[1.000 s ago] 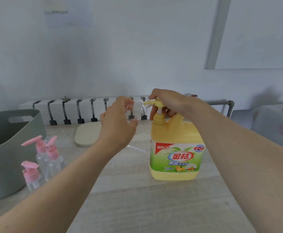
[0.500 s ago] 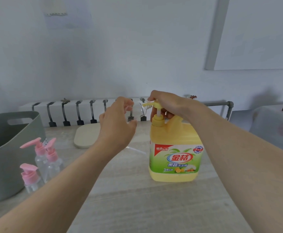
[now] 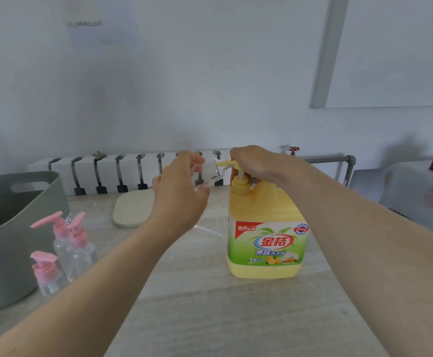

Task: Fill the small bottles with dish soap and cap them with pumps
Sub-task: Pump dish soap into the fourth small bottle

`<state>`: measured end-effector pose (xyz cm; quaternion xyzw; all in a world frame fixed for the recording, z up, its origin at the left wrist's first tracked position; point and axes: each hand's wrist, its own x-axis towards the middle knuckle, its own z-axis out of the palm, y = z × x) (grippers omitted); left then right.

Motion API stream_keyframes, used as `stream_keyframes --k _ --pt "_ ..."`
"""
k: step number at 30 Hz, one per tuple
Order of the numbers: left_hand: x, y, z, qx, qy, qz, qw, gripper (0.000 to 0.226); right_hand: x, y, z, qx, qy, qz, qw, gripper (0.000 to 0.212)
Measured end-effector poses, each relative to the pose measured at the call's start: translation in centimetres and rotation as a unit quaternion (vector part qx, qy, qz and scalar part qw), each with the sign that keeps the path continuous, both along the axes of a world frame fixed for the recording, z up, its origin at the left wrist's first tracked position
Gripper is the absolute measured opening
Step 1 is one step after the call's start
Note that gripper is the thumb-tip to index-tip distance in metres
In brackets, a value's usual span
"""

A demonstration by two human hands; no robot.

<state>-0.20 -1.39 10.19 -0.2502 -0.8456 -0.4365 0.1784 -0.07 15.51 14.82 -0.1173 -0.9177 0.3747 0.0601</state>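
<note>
- Head view: your left hand is curled around a small clear bottle, tipped so its mouth meets the yellow spout of the pump.
- Your right hand is closed over the pump head of the yellow dish soap jug, which stands upright on the counter.
- Three small bottles with pink pumps stand at the left — just beside a grey tub.
- A pale pad lies behind your left hand.

Small bottle half hidden behind left hand
</note>
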Motion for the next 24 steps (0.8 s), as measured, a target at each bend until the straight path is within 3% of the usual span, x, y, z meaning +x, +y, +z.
stream_keyframes --k 7,13,24 --pt "0.2 -0.2 0.2 -0.001 0.001 0.001 1.0 0.042 0.9 0.3 0.6 0.071 -0.032 0.003 0.997 0.046" --pt "0.1 -0.2 0.3 0.006 -0.003 0.002 1.0 0.042 1.4 0.9 0.8 -0.017 -0.017 0.026 0.999 0.046" --pt "0.3 -0.7 0.2 0.003 0.0 0.007 1.0 0.042 1.0 0.5 0.6 0.001 -0.024 0.021 1.0 0.047"
